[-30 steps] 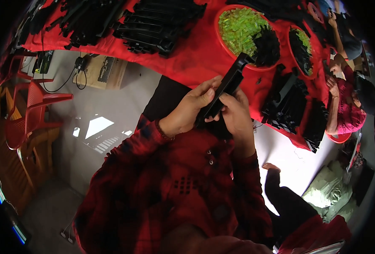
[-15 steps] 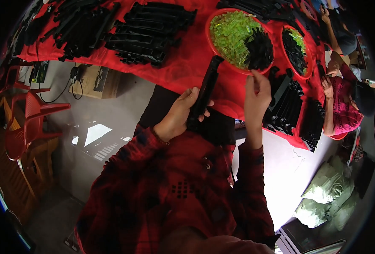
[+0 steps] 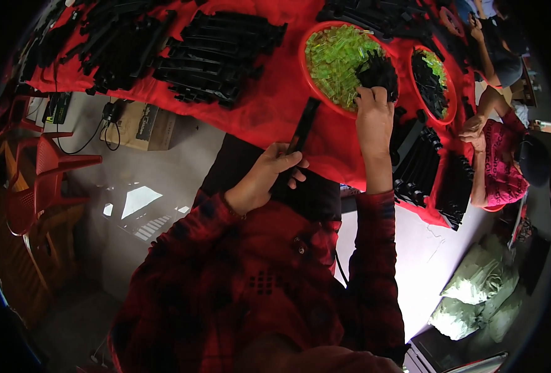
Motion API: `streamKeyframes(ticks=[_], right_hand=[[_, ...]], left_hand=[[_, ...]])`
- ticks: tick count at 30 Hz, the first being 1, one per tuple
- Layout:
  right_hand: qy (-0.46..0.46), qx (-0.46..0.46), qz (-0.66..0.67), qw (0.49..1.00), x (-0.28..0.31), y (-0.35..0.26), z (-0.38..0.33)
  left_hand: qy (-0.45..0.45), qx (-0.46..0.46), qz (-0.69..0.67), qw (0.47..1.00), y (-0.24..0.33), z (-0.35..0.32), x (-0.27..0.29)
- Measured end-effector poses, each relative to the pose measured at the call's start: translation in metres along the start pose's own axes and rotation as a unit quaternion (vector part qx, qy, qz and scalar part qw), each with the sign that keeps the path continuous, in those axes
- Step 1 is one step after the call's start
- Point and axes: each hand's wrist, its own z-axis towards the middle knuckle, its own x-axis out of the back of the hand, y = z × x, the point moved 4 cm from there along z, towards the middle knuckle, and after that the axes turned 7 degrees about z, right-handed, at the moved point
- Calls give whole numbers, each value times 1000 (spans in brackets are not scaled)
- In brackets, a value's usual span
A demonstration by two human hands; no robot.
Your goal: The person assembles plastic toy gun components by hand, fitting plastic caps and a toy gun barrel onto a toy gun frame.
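Long black bar (image 3: 301,135), frame centre, clasped in left hand (image 3: 269,177). Right hand (image 3: 373,115) reaches into red bowl (image 3: 306,71), upper right; its grip closed on small black pieces (image 3: 378,73) beside green pieces (image 3: 334,56). Black bar stacks (image 3: 216,53) crowd the red desk (image 3: 269,109); another person (image 3: 499,161) sits far right.

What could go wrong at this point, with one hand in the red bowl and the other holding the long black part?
1. The left hand grips the long black strip only at its lower end; the free end could swing into the red bowl.
2. The right hand digs into the black pieces piled at the bowl's edge, so some may spill onto the red cloth.
3. Green pieces lie alongside, so a mixed pick seems possible.
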Motion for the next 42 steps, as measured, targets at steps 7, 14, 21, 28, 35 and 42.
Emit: streamKeyframes(ticks=[7,14,21,28,35,42], right_hand=[[12,-51,98,994,-3,13,6],[104,-114,274,949,13,26,16],[81,-311,524,789,3,36,5],[86,-353,592,719,7,24,2],[0,-378,635,673,24,-10,-10],[-21,-387,642,662,31,-29,-21]], left_hand=[[6,-7,11,1000,-3,0,1],[8,-4,27,1000,-2,1,1],[8,6,27,1000,-2,0,2],[2,3,25,1000,-6,0,3],[1,-3,43,999,-6,-1,5],[5,1,37,999,-2,-4,0]])
